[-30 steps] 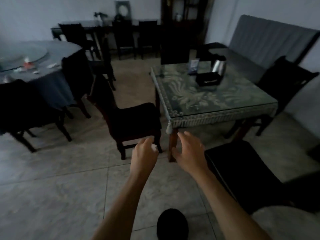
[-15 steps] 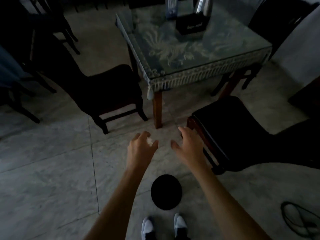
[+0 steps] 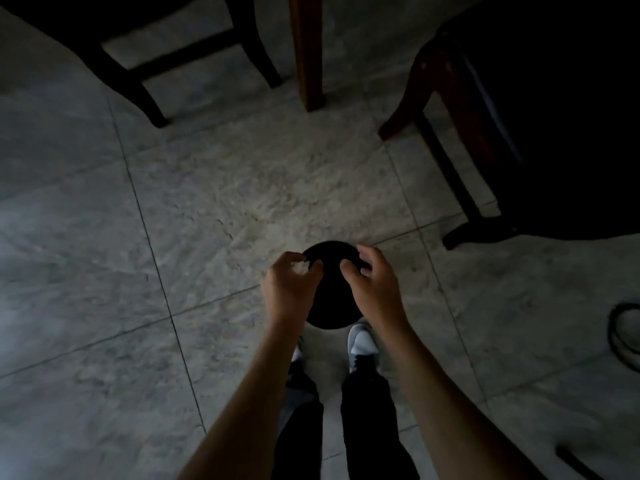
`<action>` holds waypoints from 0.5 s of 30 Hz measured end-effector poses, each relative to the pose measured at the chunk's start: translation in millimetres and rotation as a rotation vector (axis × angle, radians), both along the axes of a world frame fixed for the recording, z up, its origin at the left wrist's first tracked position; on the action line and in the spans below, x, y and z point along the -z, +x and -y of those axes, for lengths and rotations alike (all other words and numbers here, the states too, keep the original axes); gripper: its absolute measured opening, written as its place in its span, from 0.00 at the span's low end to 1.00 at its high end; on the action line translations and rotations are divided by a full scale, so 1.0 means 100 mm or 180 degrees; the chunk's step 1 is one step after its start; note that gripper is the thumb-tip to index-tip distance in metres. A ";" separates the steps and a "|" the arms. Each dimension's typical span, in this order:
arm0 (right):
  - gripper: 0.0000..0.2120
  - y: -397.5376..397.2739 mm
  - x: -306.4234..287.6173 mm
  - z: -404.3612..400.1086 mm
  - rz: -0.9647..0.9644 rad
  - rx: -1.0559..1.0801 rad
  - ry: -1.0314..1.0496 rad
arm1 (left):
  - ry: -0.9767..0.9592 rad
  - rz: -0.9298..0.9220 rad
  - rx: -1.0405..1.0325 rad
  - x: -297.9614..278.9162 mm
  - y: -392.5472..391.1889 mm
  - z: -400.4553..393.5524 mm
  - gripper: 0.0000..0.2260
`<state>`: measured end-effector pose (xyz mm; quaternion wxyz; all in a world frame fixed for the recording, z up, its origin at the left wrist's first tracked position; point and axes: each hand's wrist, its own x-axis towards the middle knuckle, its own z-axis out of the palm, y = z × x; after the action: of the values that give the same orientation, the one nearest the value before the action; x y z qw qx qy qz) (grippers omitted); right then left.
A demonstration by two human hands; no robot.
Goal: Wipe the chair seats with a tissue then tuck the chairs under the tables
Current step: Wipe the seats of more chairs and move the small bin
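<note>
Pretty dim in here. Over on the left there's a dark chair (image 3: 145, 39), just its legs showing, then a wooden table leg (image 3: 309, 53) beside it. The person's left hand (image 3: 289, 289) is pinched shut on a small white wad, looks like the tissue (image 3: 300, 268). Their right hand (image 3: 370, 282) is loosely curled with fingers apart, holding nothing, both above a round black thing (image 3: 330, 306) by their shoes. Far right sits another chair (image 3: 502, 109), dark seat.

The grey tiled floor (image 3: 194, 209) carries a round black disc (image 3: 332, 289), lying just ahead of two pale shoes (image 3: 362, 342). Beyond the disc stand a wooden table leg (image 3: 308, 53), dark chair legs (image 3: 138, 88) to its left and another chair (image 3: 485, 140) to its right. A dark cable loop (image 3: 620, 327) lies well right of the disc.
</note>
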<state>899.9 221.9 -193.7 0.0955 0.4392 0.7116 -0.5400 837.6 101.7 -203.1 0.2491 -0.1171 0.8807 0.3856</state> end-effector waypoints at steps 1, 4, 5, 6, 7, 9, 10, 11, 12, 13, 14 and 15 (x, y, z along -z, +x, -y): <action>0.23 0.05 0.21 0.03 0.0049 0.0002 -0.0051 | 0.0001 0.0064 -0.0069 0.20 0.06 0.02 0.13; 0.23 0.16 0.75 0.12 0.0222 -0.0045 -0.0166 | -0.0079 0.0207 -0.0108 0.73 0.22 0.06 0.14; 0.23 0.18 0.90 0.13 0.0281 -0.0085 -0.0162 | -0.0093 0.0276 -0.0072 0.89 0.26 0.07 0.15; 0.23 0.20 1.05 0.14 0.0334 -0.0130 -0.0157 | -0.0115 0.0329 -0.0047 1.04 0.30 0.07 0.16; 0.23 0.21 1.19 0.15 0.0374 -0.0174 -0.0166 | -0.0146 0.0359 -0.0041 1.17 0.33 0.07 0.16; 0.23 0.23 1.42 0.16 0.0450 -0.0232 -0.0218 | -0.0173 0.0396 -0.0065 1.41 0.38 0.07 0.16; 0.23 0.24 1.53 0.17 0.0485 -0.0242 -0.0233 | -0.0156 0.0411 -0.0068 1.51 0.39 0.06 0.16; 0.23 0.25 1.63 0.18 0.0518 -0.0242 -0.0239 | -0.0142 0.0420 -0.0059 1.61 0.40 0.05 0.16; 0.23 0.25 1.72 0.18 0.0544 -0.0238 -0.0233 | -0.0154 0.0414 -0.0042 1.71 0.40 0.04 0.15; 0.22 0.25 1.80 0.18 0.0560 -0.0235 -0.0223 | -0.0189 0.0405 -0.0021 1.79 0.39 0.04 0.15; 0.21 0.25 1.87 0.18 0.0565 -0.0239 -0.0212 | -0.0226 0.0397 -0.0014 1.87 0.38 0.03 0.15; 0.21 0.25 1.93 0.18 0.0563 -0.0240 -0.0201 | -0.0236 0.0381 -0.0020 1.95 0.38 0.03 0.15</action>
<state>924.8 204.1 -387.0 0.1919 0.4548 0.6990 -0.5173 875.2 98.8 -397.8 0.2956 -0.1518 0.8775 0.3457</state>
